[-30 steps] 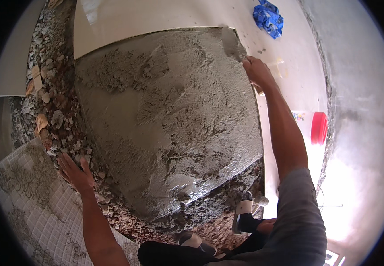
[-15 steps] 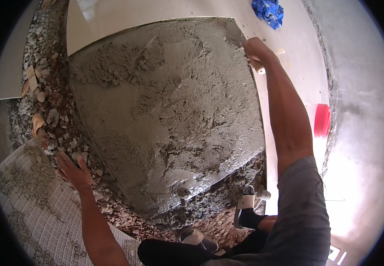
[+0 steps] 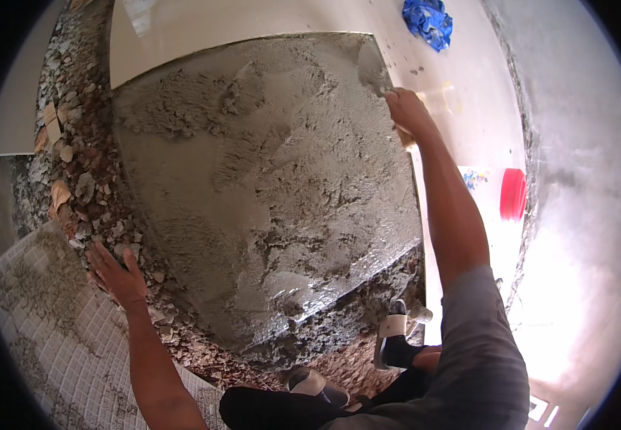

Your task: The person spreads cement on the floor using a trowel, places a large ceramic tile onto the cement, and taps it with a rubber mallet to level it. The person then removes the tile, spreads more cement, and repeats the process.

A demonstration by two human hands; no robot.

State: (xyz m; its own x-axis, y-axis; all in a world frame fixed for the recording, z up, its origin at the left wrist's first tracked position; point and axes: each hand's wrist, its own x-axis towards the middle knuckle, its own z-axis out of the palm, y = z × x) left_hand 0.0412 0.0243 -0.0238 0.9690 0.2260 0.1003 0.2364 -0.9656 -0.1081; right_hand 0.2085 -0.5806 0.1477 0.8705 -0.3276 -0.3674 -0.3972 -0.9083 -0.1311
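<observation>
Wet grey mortar [image 3: 310, 165] covers a broad patch of floor before me, rough and lumpy in the middle, smoother toward the left. At its far right corner my right hand [image 3: 409, 115] is closed around the pale handle of a trowel [image 3: 373, 69]. The trowel's blade lies against the mortar beside the tile edge and is coated grey. My left hand [image 3: 117, 276] rests with fingers spread at the border between broken rubble [image 3: 85, 186] and a textured tile [image 3: 88, 322], holding nothing.
Smooth pale tiles [image 3: 253, 16] border the mortar at the far side and right. A crumpled blue wrapper [image 3: 427, 24] and a red-ended container [image 3: 513, 194] lie on the right. My sandalled feet [image 3: 393, 337] are at the near edge, on reddish rubble.
My right hand and the trowel have drawn slightly nearer to me along the far right edge, and more of the blade shows. My left hand stays in place.
</observation>
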